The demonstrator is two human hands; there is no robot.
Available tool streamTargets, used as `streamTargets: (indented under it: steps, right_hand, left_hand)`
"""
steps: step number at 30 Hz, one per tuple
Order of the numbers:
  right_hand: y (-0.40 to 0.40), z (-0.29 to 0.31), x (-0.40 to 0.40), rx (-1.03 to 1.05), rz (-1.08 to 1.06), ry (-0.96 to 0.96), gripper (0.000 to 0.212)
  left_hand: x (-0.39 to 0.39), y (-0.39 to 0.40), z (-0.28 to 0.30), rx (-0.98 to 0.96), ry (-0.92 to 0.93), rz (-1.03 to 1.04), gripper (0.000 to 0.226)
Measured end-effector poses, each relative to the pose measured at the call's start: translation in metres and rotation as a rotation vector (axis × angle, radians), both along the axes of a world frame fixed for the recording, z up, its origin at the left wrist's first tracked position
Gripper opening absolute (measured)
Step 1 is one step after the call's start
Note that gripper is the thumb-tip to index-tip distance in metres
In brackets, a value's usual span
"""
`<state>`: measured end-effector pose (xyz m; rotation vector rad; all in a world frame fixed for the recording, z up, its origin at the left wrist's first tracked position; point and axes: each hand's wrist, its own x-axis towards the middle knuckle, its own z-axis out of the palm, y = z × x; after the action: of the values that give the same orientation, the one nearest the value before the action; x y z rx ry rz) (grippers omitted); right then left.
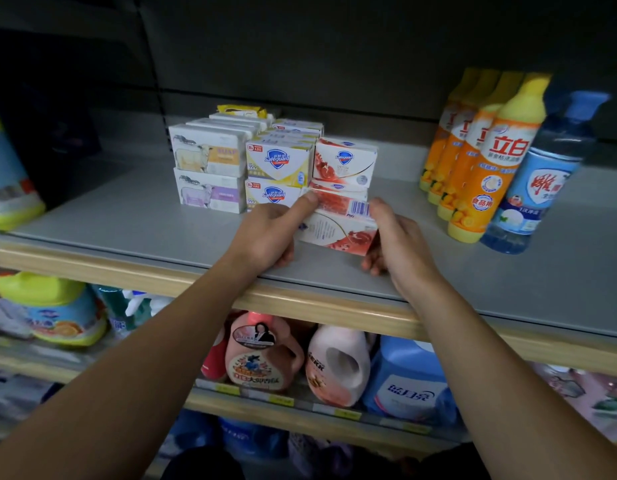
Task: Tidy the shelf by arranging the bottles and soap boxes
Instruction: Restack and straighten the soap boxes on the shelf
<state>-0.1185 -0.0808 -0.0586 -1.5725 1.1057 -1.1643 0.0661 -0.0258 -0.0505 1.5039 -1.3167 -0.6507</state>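
A red and white soap box (338, 227) lies tilted on the grey shelf (134, 223), barcode side up. My left hand (270, 233) grips its left end, thumb on top. My right hand (395, 242) grips its right end. Just behind it stand stacked soap boxes: a red and white pair (345, 164), a yellow Safeguard stack (277, 164) and white boxes with a sheep picture (208, 154). At the right stands a row of orange dish-soap bottles (487, 161) with yellow caps, and a blue spray bottle (539, 174) beside them.
A blue and yellow bottle (9, 181) stands at the shelf's left end. The wooden shelf lip (161, 275) runs under my wrists. Below it sit pink (262, 355), white (338, 365) and blue (407, 382) detergent jugs and a yellow-capped jug (54, 310).
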Motion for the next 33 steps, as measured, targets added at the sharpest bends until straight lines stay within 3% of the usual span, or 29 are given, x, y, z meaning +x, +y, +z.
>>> streamTargets:
  steps: [3,5,7,10,15,24,30,33]
  right_hand:
    - [0.002,0.001,-0.001,0.016,0.017,-0.062,0.042]
    - [0.002,0.001,-0.003,0.011,0.073,-0.118,0.034]
    - [0.001,-0.002,-0.006,-0.054,0.122,-0.106,0.039]
    - [0.001,-0.004,-0.006,-0.156,0.108,-0.023,0.043]
    - [-0.003,-0.009,-0.005,-0.206,0.054,0.109,0.045]
    - [0.01,-0.004,-0.004,-0.482,-0.093,0.268,0.045]
    - [0.018,0.002,-0.003,-0.747,-0.141,0.573,0.05]
    - [0.018,0.008,-0.01,-0.748,-0.145,0.63,0.048]
  left_hand:
    - [0.001,0.002,0.0,-0.029,0.022,-0.037,0.061]
    - [0.002,0.004,0.001,-0.064,0.132,-0.116,0.045]
    - [0.004,0.005,0.001,-0.095,0.235,-0.154,0.034]
    - [0.005,0.003,-0.002,-0.158,0.196,-0.159,0.022]
    - [0.008,0.008,-0.001,-0.181,0.245,-0.243,0.048]
    - [0.002,0.013,0.003,-0.208,0.258,-0.225,0.03]
    - [-0.008,0.01,0.007,-0.194,0.203,-0.249,0.03]
    - [-0.015,0.007,0.015,-0.205,0.139,-0.282,0.029]
